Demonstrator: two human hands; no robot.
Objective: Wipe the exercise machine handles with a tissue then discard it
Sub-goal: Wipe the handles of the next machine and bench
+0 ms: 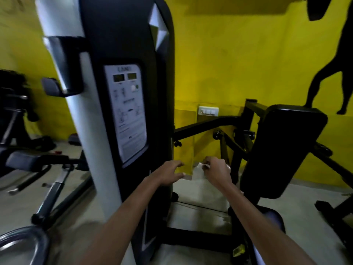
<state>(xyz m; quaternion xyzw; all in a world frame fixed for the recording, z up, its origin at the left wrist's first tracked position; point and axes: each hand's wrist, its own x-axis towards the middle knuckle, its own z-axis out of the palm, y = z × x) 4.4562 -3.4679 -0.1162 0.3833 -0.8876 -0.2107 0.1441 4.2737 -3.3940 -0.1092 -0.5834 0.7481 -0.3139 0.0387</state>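
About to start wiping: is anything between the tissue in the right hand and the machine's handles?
The right hand pinches the tissue in open air beside the left hand. Nothing visible blocks the way to the black frame bars behind it. Which part is a handle I cannot tell in this blurred view.

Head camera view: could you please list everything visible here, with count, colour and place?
Machine column: one, black and white, centre-left.
Instruction panel: one, white, on the column.
Back pad: one, black, right.
Wall: yellow, behind, with a black silhouette.
Switch plate: one, white, low on the wall.
Bench: one, dark, far left.
Tissue: one, white, pinched in the right hand.
Left hand: empty, fingers loosely curled.
Right hand: holds the tissue.
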